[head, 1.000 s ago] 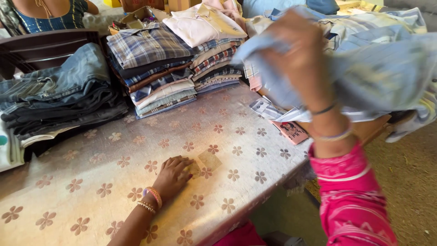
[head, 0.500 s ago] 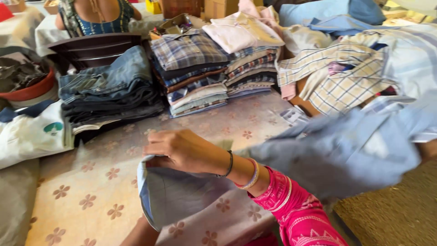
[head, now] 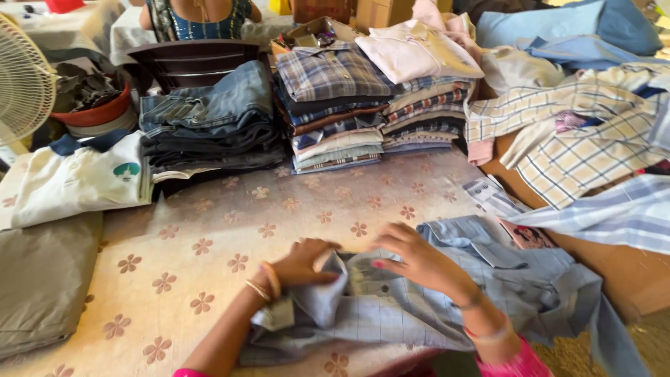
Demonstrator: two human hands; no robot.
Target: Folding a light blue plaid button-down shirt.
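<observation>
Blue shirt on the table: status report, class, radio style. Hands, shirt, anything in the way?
Left hand gripping shirt cuff. Right hand flat on shirt front. Shirt spread on flowered table, sleeve off the edge. Folded stacks behind, apart from it.

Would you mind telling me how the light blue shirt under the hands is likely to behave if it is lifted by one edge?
The light blue shirt will probably be floppy: it lies rumpled, and one part hangs over the table edge. It looks thin, so likely light. The left hand bunches a fold while the right hand presses on it, so it would likely sag and unfold.
</observation>
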